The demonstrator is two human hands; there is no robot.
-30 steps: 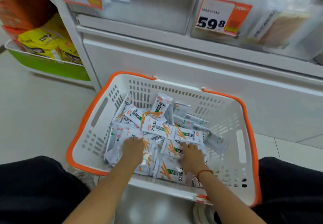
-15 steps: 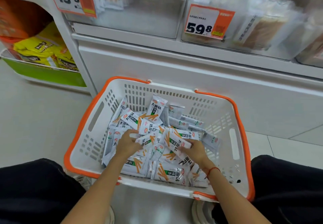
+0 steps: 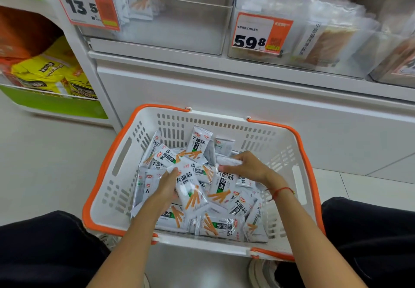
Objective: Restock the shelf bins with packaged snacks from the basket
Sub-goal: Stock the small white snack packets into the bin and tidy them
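So the hands have stopped just pressing flat on the pile. A moment ago both palms lay on the snack packets [image 3: 197,198] in the basket [image 3: 107,198]; now the left hand [image 3: 166,189] has its fingers curled round one packet, tilted up off the heap, and the right hand [image 3: 247,167] pinches another near the back. Everything's still inside the basket though, nothing lifted out. The clear bin [image 3: 179,25] under the 13.5 tag looks nearly bare, so I'd guess that's where these go.
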